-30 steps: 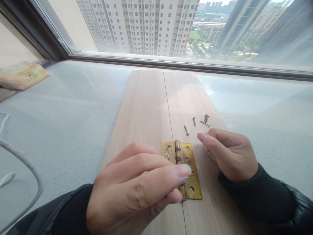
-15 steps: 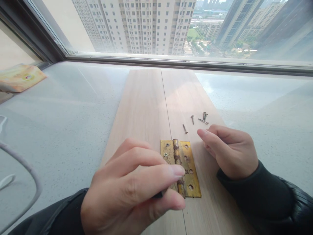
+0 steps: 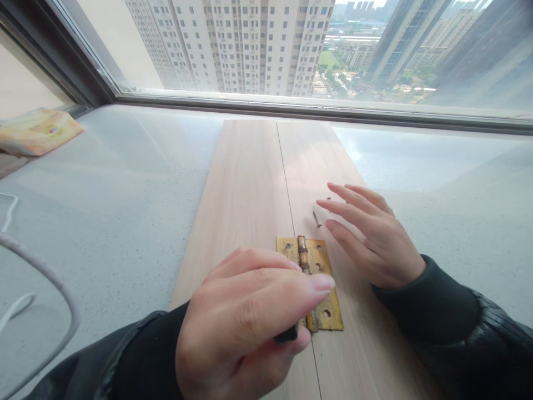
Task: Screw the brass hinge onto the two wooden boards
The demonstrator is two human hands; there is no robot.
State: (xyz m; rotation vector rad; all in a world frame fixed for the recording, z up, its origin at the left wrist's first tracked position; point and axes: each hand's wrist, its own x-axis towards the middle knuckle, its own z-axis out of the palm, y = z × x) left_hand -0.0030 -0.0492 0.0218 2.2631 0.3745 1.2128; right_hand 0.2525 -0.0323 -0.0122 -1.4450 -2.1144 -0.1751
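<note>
While my left hand (image 3: 245,316) grips a dark object (image 3: 287,335) (part-hidden), my spread, seemingly empty right hand (image 3: 370,236) overhangs the right edge of the boards (image 3: 250,183), probably selecting the screw (image 3: 317,220) between hinge (image 3: 312,256) and far edge, which needs pinching.

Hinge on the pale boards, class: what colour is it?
The hinge is brassy yellow with dark brownish stains; it shows best in the head view.

Wide clear glass window (image 3: 300,66) across top of frame, dark brown window frame (image 3: 75,69) at upper left. Outside: beige many-windowed high-rise (image 3: 250,44) top center, slanting grey tower (image 3: 406,44) upper right. Glossy white speckled ledge (image 3: 137,183) below, reflecting daylight.
</note>
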